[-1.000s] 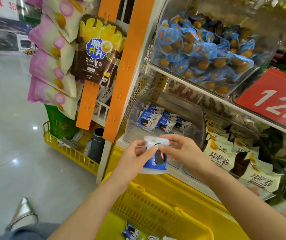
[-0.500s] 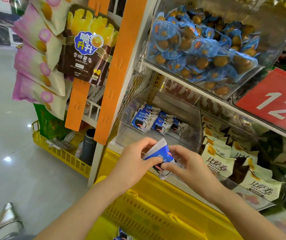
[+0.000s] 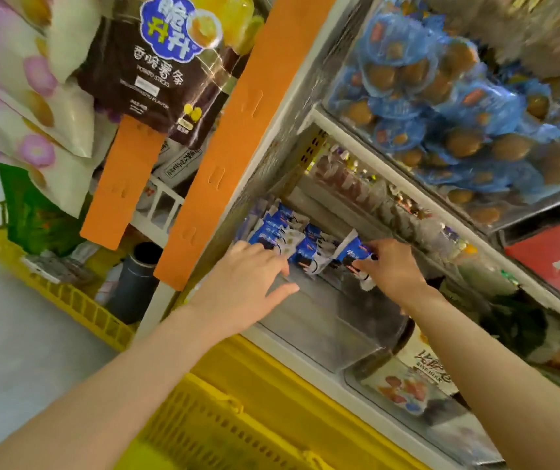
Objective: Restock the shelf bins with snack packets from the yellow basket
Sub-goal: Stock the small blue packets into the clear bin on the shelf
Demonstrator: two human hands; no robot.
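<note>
Both my hands reach into the clear plastic shelf bin [image 3: 326, 337] on the lower shelf. My right hand [image 3: 390, 269] pinches a blue-and-white snack packet [image 3: 353, 252] and holds it upright at the right end of the row. Several matching blue packets [image 3: 278, 232] stand at the back left of the bin. My left hand [image 3: 248, 283] is spread with straight fingers, its fingertips touching those packets. The yellow basket [image 3: 217, 425] shows at the bottom, under my forearms; its contents are out of view.
An orange upright strip [image 3: 237, 130] borders the bin on the left, with hanging snack bags [image 3: 156, 69] beyond it. A bin of blue-wrapped round snacks [image 3: 458, 113] sits on the shelf above. A neighbouring bin [image 3: 417, 378] with white packets lies to the right. A second yellow basket [image 3: 78, 307] stands on the floor at left.
Both hands moved from in front of the bin forward into it. The packet that both hands held is now in my right hand alone; my left hand let go and spread onto the stocked packets.
</note>
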